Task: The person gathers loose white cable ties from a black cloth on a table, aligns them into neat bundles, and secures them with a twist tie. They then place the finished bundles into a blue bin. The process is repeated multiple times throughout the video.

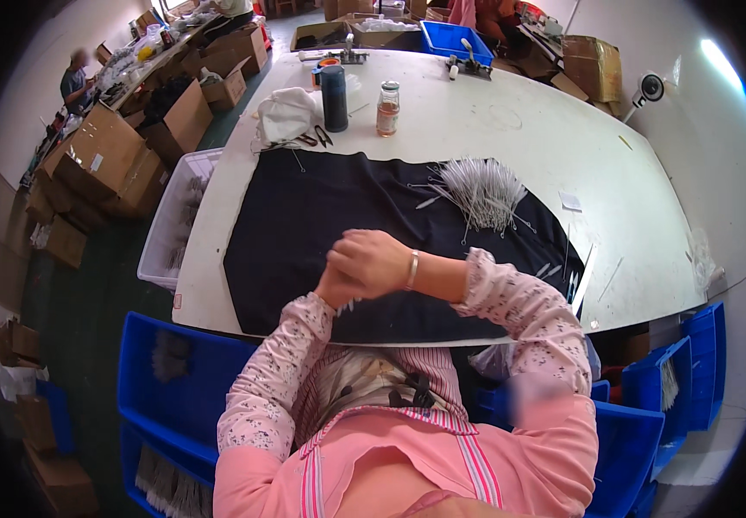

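Note:
My right hand, with a bangle on its wrist, is curled over my left hand above the near part of a dark cloth. Both hands look closed, and the right largely hides the left one's fingers. Pale bristly tips of small wire brushes poke out below my left hand. What my right fingers grip is hidden. A heap of thin white wire brushes with looped ends lies on the cloth's far right part. A few loose ones rest near its right edge.
On the white table stand a dark flask and a glass jar, with snips and a white cloth beside them. Blue bins flank me. A white crate sits left. Another person sits far left.

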A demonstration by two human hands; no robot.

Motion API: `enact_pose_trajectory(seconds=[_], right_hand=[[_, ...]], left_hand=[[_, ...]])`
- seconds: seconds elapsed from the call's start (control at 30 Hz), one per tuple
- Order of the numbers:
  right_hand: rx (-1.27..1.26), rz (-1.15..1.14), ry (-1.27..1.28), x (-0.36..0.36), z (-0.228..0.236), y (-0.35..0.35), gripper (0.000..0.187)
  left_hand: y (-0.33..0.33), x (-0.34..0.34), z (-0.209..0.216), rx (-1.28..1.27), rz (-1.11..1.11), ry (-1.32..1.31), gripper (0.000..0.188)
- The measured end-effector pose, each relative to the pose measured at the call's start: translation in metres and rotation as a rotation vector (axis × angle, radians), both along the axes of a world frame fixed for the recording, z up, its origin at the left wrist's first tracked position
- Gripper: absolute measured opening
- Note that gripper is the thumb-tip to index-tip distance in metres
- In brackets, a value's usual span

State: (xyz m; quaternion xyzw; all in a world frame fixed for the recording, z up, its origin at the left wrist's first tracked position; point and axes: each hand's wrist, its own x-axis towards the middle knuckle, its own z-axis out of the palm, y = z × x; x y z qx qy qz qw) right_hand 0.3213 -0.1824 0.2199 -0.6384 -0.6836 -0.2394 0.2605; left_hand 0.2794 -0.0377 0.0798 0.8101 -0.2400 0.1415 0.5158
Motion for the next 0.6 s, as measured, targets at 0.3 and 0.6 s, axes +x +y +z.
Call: enact_pose_trajectory(seconds=[0.3,0.6], right_hand=[[-0.129,-0.07,-0.138,-0.005,-0.002,-0.011,0.039],[-0.183,0.057,-0.007,0.015,0.002,-0.007,0.047]], left_hand=[[-0.021,-0.008,0.024,-0.141,0.035,-0.051,0.018],[-0.006,0.016,0.003,0.669,0.22,-0.34,0.035]])
